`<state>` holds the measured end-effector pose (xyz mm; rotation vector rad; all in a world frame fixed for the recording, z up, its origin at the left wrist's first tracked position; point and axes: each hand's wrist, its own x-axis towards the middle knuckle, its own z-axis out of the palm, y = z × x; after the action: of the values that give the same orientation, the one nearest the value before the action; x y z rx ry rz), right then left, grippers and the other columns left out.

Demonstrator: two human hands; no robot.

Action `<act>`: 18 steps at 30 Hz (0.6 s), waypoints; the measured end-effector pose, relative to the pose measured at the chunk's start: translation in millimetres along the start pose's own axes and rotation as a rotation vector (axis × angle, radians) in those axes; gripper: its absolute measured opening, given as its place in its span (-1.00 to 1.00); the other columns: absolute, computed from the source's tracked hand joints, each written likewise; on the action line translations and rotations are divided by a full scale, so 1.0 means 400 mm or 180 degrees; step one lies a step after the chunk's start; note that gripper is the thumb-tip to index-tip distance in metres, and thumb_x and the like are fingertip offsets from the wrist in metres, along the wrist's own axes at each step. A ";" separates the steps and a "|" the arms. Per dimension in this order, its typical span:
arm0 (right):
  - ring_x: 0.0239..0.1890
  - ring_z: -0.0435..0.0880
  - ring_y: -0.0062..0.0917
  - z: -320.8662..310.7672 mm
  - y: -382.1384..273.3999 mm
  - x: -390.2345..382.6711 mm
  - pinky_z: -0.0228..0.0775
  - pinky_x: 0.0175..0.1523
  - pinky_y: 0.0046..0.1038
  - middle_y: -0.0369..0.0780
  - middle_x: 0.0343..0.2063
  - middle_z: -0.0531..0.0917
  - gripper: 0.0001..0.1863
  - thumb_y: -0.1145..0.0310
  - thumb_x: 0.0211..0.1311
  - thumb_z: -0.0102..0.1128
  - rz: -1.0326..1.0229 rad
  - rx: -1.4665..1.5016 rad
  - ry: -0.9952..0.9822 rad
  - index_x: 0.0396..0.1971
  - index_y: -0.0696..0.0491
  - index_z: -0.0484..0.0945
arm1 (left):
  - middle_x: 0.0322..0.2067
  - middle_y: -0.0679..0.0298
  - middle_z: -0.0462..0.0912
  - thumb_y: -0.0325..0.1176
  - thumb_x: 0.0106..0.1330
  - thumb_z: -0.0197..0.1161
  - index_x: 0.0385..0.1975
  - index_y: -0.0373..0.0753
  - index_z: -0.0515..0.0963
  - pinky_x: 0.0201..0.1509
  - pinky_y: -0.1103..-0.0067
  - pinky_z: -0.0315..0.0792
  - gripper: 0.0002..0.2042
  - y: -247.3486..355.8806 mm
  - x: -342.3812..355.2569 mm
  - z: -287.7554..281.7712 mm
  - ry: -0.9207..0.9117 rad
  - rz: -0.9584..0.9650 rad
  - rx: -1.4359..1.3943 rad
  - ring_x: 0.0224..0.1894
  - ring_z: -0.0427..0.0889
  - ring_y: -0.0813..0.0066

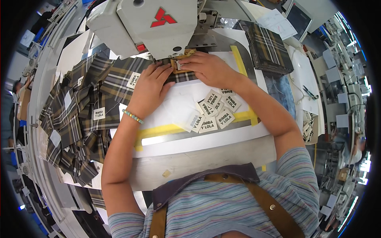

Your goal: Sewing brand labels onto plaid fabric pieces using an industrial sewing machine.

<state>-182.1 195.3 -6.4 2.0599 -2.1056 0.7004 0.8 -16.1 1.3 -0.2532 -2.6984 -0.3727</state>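
Under the head of a white sewing machine (156, 25), a piece of brown plaid fabric (181, 77) lies with a small tan frame (174, 66) on top. My left hand (151, 85) rests on the fabric at the frame's left side, fingers stretched out, close to the needle area. From the right, my right hand (208, 68) has its fingers closed on the frame's edge, by a small pale piece. The machine head partly hides the work. Several white cloth labels (225, 118) with dark print are spread on the white work surface (166, 115) below my right hand.
A heap of plaid pieces (75, 107), some bearing white labels, covers the left side. At the back right stands a neat stack of plaid fabric (268, 49). Thread snips (310, 92) lie farther right, near a box of labels (309, 127). Yellow tape (174, 129) borders the work surface.
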 end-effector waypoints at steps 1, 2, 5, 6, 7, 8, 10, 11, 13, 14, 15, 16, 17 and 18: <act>0.31 0.59 -0.26 0.000 0.000 0.000 0.54 0.39 -0.23 -0.28 0.26 0.67 -0.55 0.55 0.30 0.19 -0.0050 0.0017 0.0039 0.18 -0.01 0.68 | 0.28 0.15 0.64 -0.33 0.43 0.38 0.26 -0.30 0.58 0.49 0.24 0.40 -0.56 0.000 0.000 -0.001 -0.0033 0.0070 0.0001 0.42 0.48 0.03; 0.31 0.59 -0.26 0.000 0.000 -0.001 0.54 0.39 -0.23 -0.28 0.26 0.67 -0.55 0.55 0.30 0.19 0.0028 -0.0021 -0.0034 0.18 -0.01 0.68 | 0.28 0.15 0.64 -0.33 0.42 0.39 0.26 -0.30 0.58 0.49 0.24 0.40 -0.56 0.000 -0.001 -0.002 -0.0039 0.0053 0.0011 0.42 0.48 0.03; 0.32 0.58 -0.28 0.001 -0.003 -0.004 0.53 0.41 -0.24 -0.29 0.27 0.67 -0.56 0.54 0.32 0.19 0.0038 -0.0039 -0.0031 0.18 -0.01 0.68 | 0.28 0.15 0.65 -0.33 0.42 0.39 0.26 -0.30 0.59 0.48 0.24 0.41 -0.56 0.002 -0.003 -0.004 -0.0035 0.0040 0.0038 0.42 0.49 0.03; 0.32 0.58 -0.29 0.001 -0.003 -0.005 0.53 0.41 -0.25 -0.29 0.27 0.67 -0.56 0.54 0.32 0.19 0.0024 -0.0074 -0.0051 0.18 -0.02 0.68 | 0.28 0.16 0.65 -0.33 0.41 0.40 0.25 -0.30 0.59 0.48 0.23 0.42 -0.56 0.003 -0.004 -0.004 0.0038 0.0023 0.0058 0.41 0.49 0.03; 0.33 0.58 -0.29 0.001 -0.003 -0.005 0.52 0.41 -0.25 -0.30 0.28 0.67 -0.56 0.54 0.32 0.19 -0.0103 -0.0063 0.0049 0.18 -0.02 0.69 | 0.28 0.16 0.65 -0.33 0.41 0.40 0.25 -0.30 0.59 0.48 0.23 0.42 -0.56 0.003 -0.004 -0.004 -0.0026 0.0060 0.0059 0.41 0.49 0.03; 0.33 0.58 -0.29 0.002 -0.003 -0.006 0.52 0.41 -0.25 -0.30 0.28 0.67 -0.56 0.54 0.32 0.19 0.0018 -0.0117 -0.0058 0.18 -0.02 0.69 | 0.28 0.15 0.65 -0.33 0.41 0.40 0.24 -0.31 0.59 0.47 0.24 0.43 -0.57 0.003 -0.004 -0.005 -0.0035 0.0050 0.0054 0.40 0.50 0.03; 0.31 0.59 -0.31 0.005 -0.003 -0.007 0.54 0.39 -0.27 -0.30 0.27 0.67 -0.57 0.54 0.32 0.19 -0.0086 -0.0045 0.0077 0.17 -0.02 0.69 | 0.29 0.14 0.65 -0.34 0.40 0.40 0.23 -0.31 0.60 0.46 0.24 0.44 -0.57 0.002 -0.004 -0.005 -0.0043 0.0058 0.0057 0.39 0.51 0.03; 0.31 0.59 -0.31 0.006 -0.003 -0.007 0.54 0.39 -0.27 -0.30 0.27 0.67 -0.57 0.54 0.32 0.19 0.0026 -0.0093 -0.0012 0.17 -0.02 0.69 | 0.29 0.13 0.65 -0.34 0.40 0.40 0.22 -0.31 0.61 0.45 0.24 0.45 -0.58 0.002 -0.004 -0.005 -0.0038 0.0026 0.0024 0.38 0.52 0.03; 0.29 0.60 -0.32 0.009 -0.005 -0.008 0.56 0.36 -0.29 -0.31 0.26 0.67 -0.57 0.55 0.31 0.20 -0.0076 -0.0084 0.0076 0.16 -0.02 0.70 | 0.29 0.12 0.65 -0.35 0.40 0.41 0.21 -0.32 0.61 0.44 0.24 0.46 -0.59 0.000 -0.005 -0.007 -0.0046 0.0008 -0.0003 0.37 0.53 0.02; 0.29 0.60 -0.32 0.010 -0.005 -0.008 0.56 0.36 -0.29 -0.31 0.26 0.67 -0.57 0.55 0.31 0.20 0.0030 -0.0120 0.0002 0.16 -0.02 0.70 | 0.30 0.11 0.64 -0.34 0.40 0.40 0.20 -0.33 0.61 0.44 0.25 0.46 -0.59 0.000 -0.006 -0.009 -0.0059 0.0027 0.0055 0.37 0.54 0.02; 0.28 0.61 -0.33 0.011 -0.006 -0.009 0.57 0.35 -0.29 -0.31 0.25 0.68 -0.57 0.55 0.31 0.20 -0.0036 -0.0180 0.0048 0.15 -0.01 0.70 | 0.30 0.11 0.64 -0.34 0.40 0.40 0.19 -0.34 0.62 0.44 0.25 0.46 -0.60 -0.001 -0.008 -0.011 -0.0054 -0.0030 0.0113 0.36 0.54 0.03; 0.27 0.61 -0.34 0.011 -0.007 -0.009 0.58 0.34 -0.30 -0.31 0.24 0.68 -0.58 0.55 0.30 0.21 -0.0133 -0.0209 0.0127 0.15 0.00 0.70 | 0.30 0.11 0.64 -0.34 0.40 0.40 0.19 -0.34 0.62 0.44 0.25 0.46 -0.60 0.000 -0.010 -0.013 -0.0082 0.0055 0.0108 0.36 0.54 0.03; 0.27 0.61 -0.34 0.011 -0.009 -0.010 0.58 0.34 -0.30 -0.31 0.24 0.68 -0.58 0.55 0.30 0.21 -0.0091 -0.0236 0.0094 0.15 0.00 0.70 | 0.30 0.11 0.64 -0.33 0.41 0.39 0.20 -0.35 0.61 0.44 0.25 0.47 -0.59 0.001 -0.011 -0.014 -0.0142 0.0089 0.0254 0.35 0.54 0.03; 0.27 0.61 -0.35 0.010 -0.010 -0.009 0.58 0.34 -0.30 -0.31 0.23 0.69 -0.58 0.54 0.30 0.21 -0.0116 -0.0272 0.0103 0.15 0.01 0.70 | 0.31 0.12 0.63 -0.32 0.42 0.39 0.21 -0.35 0.61 0.44 0.25 0.47 -0.59 0.003 -0.012 -0.014 -0.0174 0.0070 0.0402 0.34 0.55 0.04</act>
<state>-176.9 197.1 -10.5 2.0232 -2.0383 0.6231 7.4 -17.1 4.8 -0.2596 -2.7570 -0.1903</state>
